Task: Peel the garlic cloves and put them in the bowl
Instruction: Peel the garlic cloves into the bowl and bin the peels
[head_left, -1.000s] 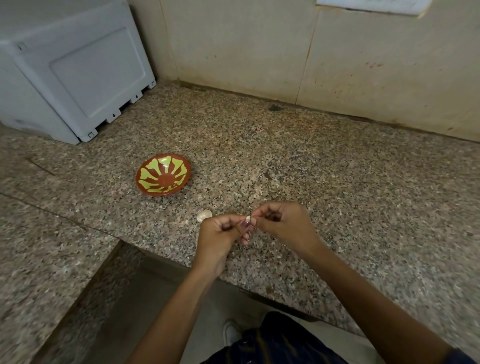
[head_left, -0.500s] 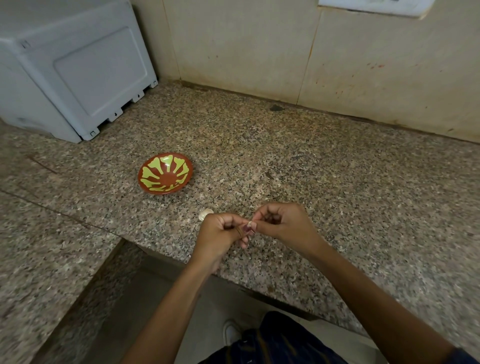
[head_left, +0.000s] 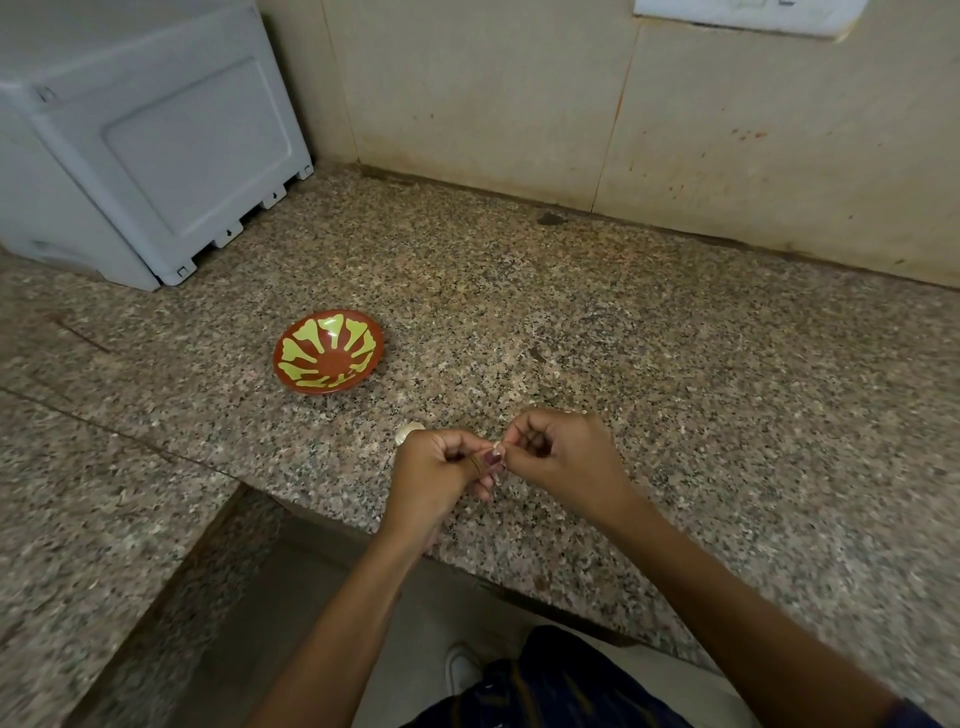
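A small garlic clove (head_left: 497, 447) is pinched between the fingertips of my left hand (head_left: 439, 470) and my right hand (head_left: 563, 457), held just above the granite counter near its front edge. Most of the clove is hidden by the fingers. Another pale garlic clove (head_left: 408, 430) lies on the counter, touching the far side of my left hand. The red bowl (head_left: 329, 357) with yellow-green markings sits on the counter to the far left of my hands, and nothing shows inside it.
A grey-white plastic box (head_left: 156, 156) stands at the back left against the tiled wall (head_left: 571, 104). The granite counter (head_left: 675, 364) steps into a lower slab (head_left: 78, 493) on the left. The floor and my shoe (head_left: 462, 670) show below the counter edge.
Both hands stay together on the clove, with only small finger shifts. The view has moved slightly.
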